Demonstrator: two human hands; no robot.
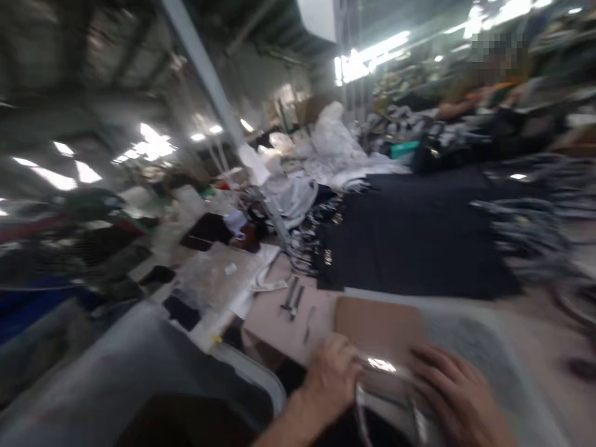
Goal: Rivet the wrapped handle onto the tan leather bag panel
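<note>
The picture is smeared by motion. My left hand (333, 372) is curled at the near edge of a clear plastic bag (447, 329) that holds a brown cardboard sheet (377, 323); its fingers seem closed on the bag's edge. My right hand (454, 391) lies on top of the same bag with its fingers stretched out and flat. The bag's glossy mouth (382, 366) sits between the two hands. Below the hands something dark shows inside the plastic.
A large black cloth (410, 236) covers the table beyond the bag. Small metal tools (293, 301) lie on the brown tabletop to the left. White cloth heaps (335, 149) stand further back. A grey bin (139, 379) is at near left. Another person (493, 87) works at far right.
</note>
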